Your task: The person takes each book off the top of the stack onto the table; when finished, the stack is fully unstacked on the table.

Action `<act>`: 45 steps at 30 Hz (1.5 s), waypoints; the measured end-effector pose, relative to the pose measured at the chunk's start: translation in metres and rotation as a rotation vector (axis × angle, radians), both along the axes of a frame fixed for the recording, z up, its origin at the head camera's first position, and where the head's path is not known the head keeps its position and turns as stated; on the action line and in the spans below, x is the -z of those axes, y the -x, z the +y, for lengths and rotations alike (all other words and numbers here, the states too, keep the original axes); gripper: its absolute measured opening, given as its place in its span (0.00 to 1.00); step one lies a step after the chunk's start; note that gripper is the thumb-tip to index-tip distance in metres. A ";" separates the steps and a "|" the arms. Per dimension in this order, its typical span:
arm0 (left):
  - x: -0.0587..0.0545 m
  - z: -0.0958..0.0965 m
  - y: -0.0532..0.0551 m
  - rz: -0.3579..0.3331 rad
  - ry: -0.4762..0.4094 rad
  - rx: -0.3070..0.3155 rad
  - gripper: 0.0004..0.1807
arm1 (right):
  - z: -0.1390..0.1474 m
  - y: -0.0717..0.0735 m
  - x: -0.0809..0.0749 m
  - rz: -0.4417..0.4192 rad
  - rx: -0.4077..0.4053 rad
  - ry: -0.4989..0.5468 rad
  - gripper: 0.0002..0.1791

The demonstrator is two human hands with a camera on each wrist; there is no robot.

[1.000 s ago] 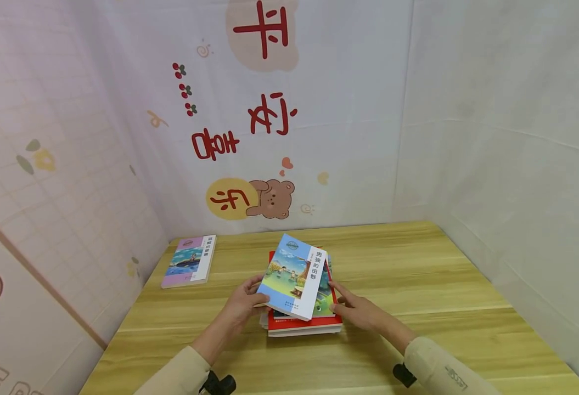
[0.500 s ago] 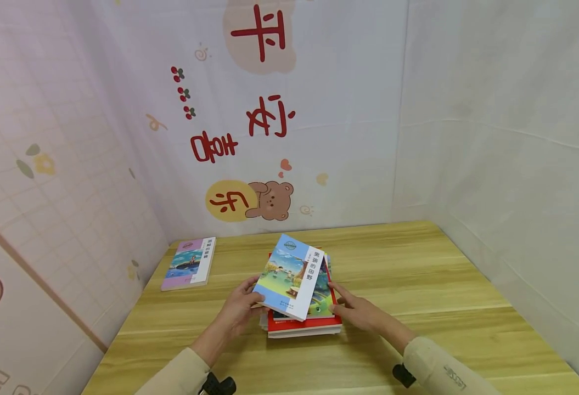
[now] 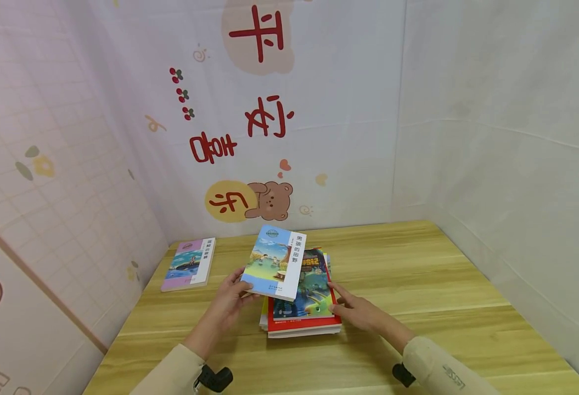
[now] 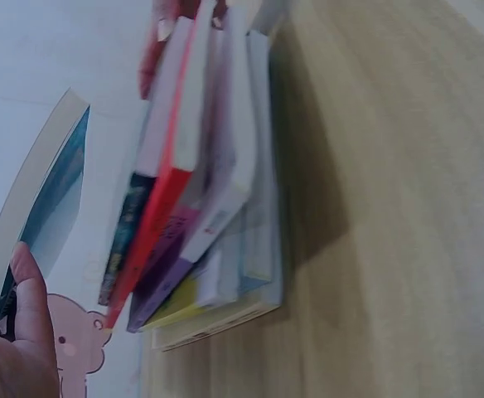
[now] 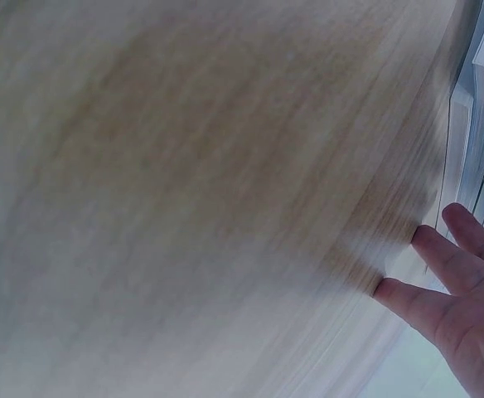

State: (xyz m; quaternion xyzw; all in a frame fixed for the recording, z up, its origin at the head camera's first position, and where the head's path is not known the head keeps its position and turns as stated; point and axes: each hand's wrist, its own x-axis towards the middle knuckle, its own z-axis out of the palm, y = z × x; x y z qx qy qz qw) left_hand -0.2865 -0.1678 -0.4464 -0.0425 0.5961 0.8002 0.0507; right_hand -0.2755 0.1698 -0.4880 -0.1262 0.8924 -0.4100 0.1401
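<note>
In the head view my left hand [image 3: 227, 299] grips a blue-and-white paperback book [image 3: 269, 263] by its lower left corner, thumb on the cover. The book is lifted and overlaps the left part of a stack of books. On top of that stack lies a dark green illustrated book [image 3: 306, 296], with a red book [image 3: 280, 323] beneath it. My right hand [image 3: 360, 311] touches the stack's right side with extended fingers. The left wrist view shows the raised book [image 4: 28, 186] apart from the uneven stack [image 4: 217, 157]. Straight fingers [image 5: 412, 307] reach the stack's edge in the right wrist view.
A pink-and-white book [image 3: 185, 266] lies flat at the table's back left corner. Printed curtains [image 3: 348, 137] stand behind the wood-grain table [image 3: 408, 263] and along both its sides. Dark wrist straps [image 3: 215, 378] sit below the sleeves.
My left hand has carried the blue-and-white book leftward and slightly away, uncovering more of the dark green book on the stack. The right hand has stayed in place.
</note>
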 end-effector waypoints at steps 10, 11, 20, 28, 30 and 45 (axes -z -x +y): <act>-0.019 -0.025 0.017 0.036 -0.095 -0.089 0.38 | 0.000 -0.002 0.000 0.015 -0.007 -0.001 0.38; -0.020 -0.028 0.019 0.044 -0.090 -0.097 0.39 | 0.000 -0.002 0.000 0.016 -0.010 0.000 0.38; -0.018 -0.053 0.039 0.009 -0.126 -0.172 0.41 | -0.004 -0.002 0.000 0.011 -0.017 -0.001 0.38; -0.010 -0.068 0.061 -0.023 -0.097 -0.204 0.41 | -0.003 -0.003 -0.002 0.026 -0.032 -0.010 0.39; -0.004 -0.071 0.067 -0.029 -0.072 -0.219 0.41 | -0.003 -0.003 -0.002 0.027 -0.033 -0.013 0.39; 0.026 -0.072 0.096 -0.061 -0.013 -0.225 0.41 | -0.001 -0.003 0.000 0.028 -0.040 0.014 0.39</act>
